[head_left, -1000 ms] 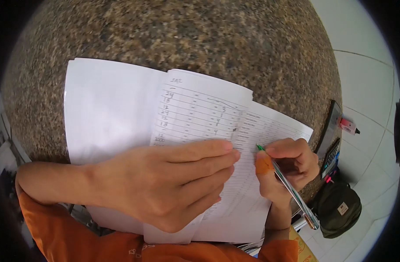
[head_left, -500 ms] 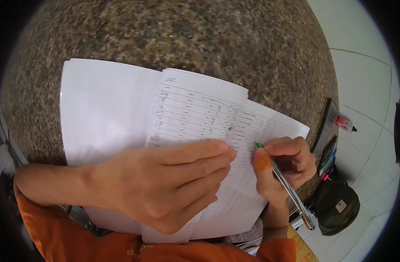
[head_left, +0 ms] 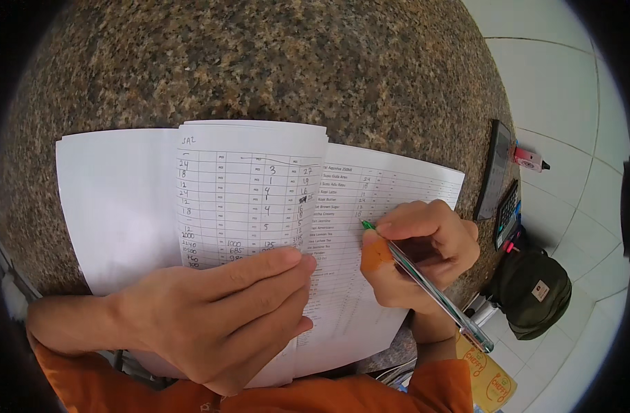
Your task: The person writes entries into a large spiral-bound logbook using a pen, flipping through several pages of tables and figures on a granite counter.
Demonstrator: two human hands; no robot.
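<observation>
My left hand (head_left: 225, 313) lies over a folded-back sheet (head_left: 253, 141) with a ruled table of handwritten figures. Its fingers are together and bent around the sheet's right edge; the thumb is hidden. My right hand (head_left: 428, 255) grips a silver pen (head_left: 432, 289) with a green tip between thumb and fingers. An orange patch covers part of the thumb. The pen tip touches or hovers just above a printed list sheet (head_left: 414, 175), by a column of handwritten figures. A blank white page (head_left: 115, 199) spreads out at the left.
The papers lie on a speckled brown stone tabletop (head_left: 273, 62). Along its right edge sit a dark flat device (head_left: 492, 168) and a calculator (head_left: 509, 210), beside a pink object (head_left: 528, 159). A dark green bag (head_left: 531, 296) and a yellow printed item (head_left: 490, 378) are at lower right.
The papers and both hands appear farther left, and the view has shifted. The pen tip sits slightly lower on the list sheet. The folded sheet, blurred before, is now sharp.
</observation>
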